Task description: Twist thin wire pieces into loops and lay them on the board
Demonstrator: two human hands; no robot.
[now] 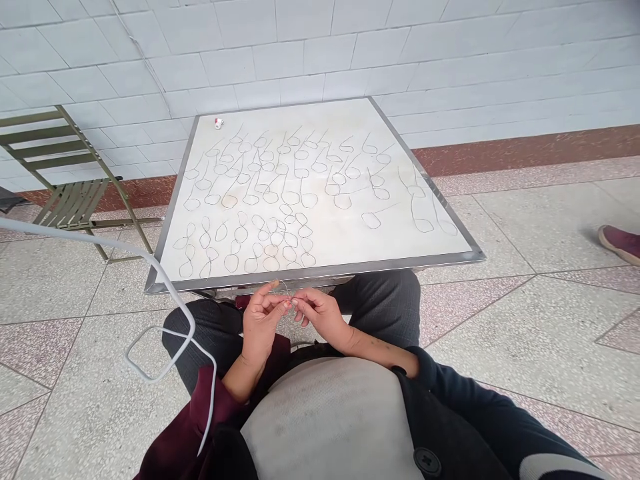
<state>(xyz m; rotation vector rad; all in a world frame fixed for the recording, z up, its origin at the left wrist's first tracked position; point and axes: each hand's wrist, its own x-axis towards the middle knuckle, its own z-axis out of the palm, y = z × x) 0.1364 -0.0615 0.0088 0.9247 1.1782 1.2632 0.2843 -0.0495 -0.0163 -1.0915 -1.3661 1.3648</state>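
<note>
A thin wire (286, 287) is pinched between my two hands, just in front of the table's near edge, with part of it curving up in an arc. My left hand (263, 313) grips it between thumb and fingers. From the right, my right hand (320, 315) pinches it close to the left fingertips. On the white table (340, 247) lie many bent wires: rows of single loops with long straight tails, such as one wire loop (371, 221), and figure-eight wire shapes (241, 233) at the near left.
A small red and white object (219, 123) sits at the table's far left corner. To the left stands a folding chair (75, 160). A white cable (173, 290) hangs across the left side. Another person's shoe (620, 243) shows at right. A tiled wall (280, 53) rises behind.
</note>
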